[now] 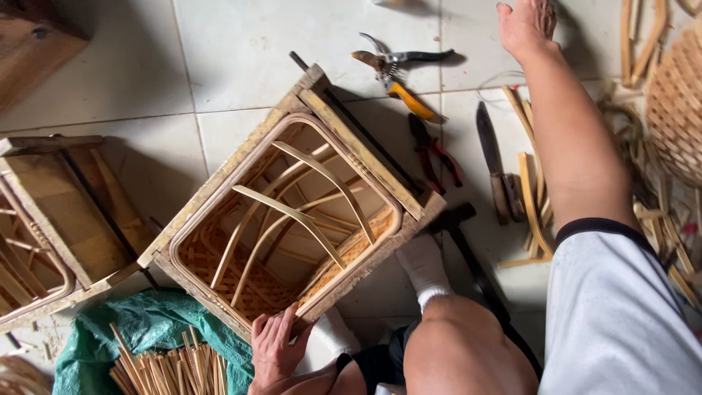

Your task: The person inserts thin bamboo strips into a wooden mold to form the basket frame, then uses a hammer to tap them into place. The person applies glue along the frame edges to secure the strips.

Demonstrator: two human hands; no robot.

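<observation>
A square wooden frame mould (362, 150) sits tilted on the tiled floor, with a part-woven bamboo basket (219, 256) inside it and curved bamboo strips (292, 212) arching across its opening. My left hand (276, 350) rests on the mould's near rim, fingers gripping the edge. My right hand (526, 25) stretches far out over the tiles at the top of the view, fingers spread, holding nothing that I can see. My knee and white sock lie beside the mould.
Pruning shears (398, 69), red-handled pliers (435, 153), a knife (493, 164) and a hammer (464, 241) lie on the floor to the right. A second wooden mould (66, 219) stands left. Bamboo sticks (172, 369) lie on a green sheet. A woven basket (676, 106) is far right.
</observation>
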